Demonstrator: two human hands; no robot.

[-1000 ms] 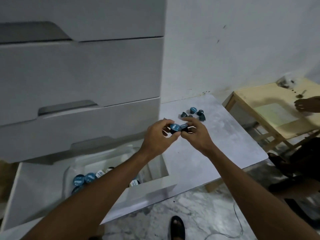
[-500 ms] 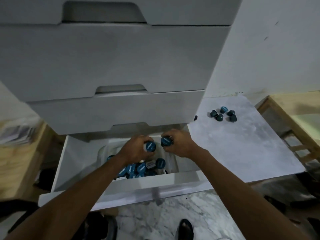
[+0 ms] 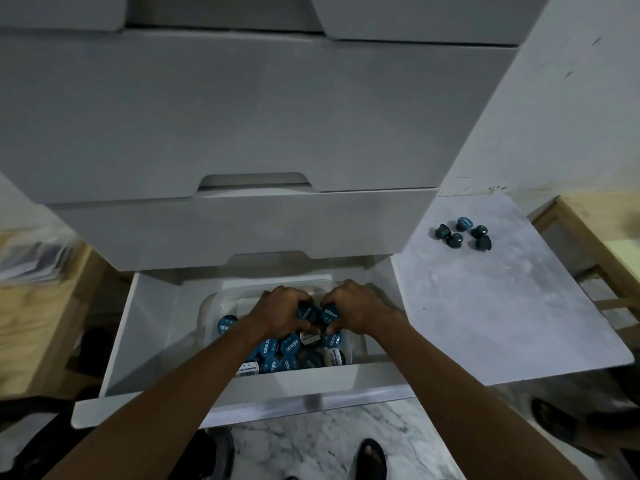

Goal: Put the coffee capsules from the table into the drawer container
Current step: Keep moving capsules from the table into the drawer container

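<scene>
Both hands are down inside the clear plastic container [image 3: 207, 308] that sits in the open bottom drawer [image 3: 242, 393]. My left hand [image 3: 277, 311] grips a blue coffee capsule [image 3: 308, 314], and my right hand [image 3: 356, 308] grips another blue capsule [image 3: 329, 315] right beside it. Under them lies a pile of several blue and white-lidded capsules [image 3: 289, 346] filling the container. On the white marble-look table [image 3: 502, 306] to the right, several dark blue capsules [image 3: 462, 232] lie in a small cluster near the back.
A stack of shut white drawers [image 3: 242, 133] rises above the open one. A wooden table [image 3: 609, 230] stands at the far right, a wooden surface with papers [image 3: 31, 261] at the left. My sandalled foot [image 3: 370, 459] is on the marble floor below.
My hands carried two capsules from above the table leftward and down into the drawer container. The view swung left and down toward the drawer.
</scene>
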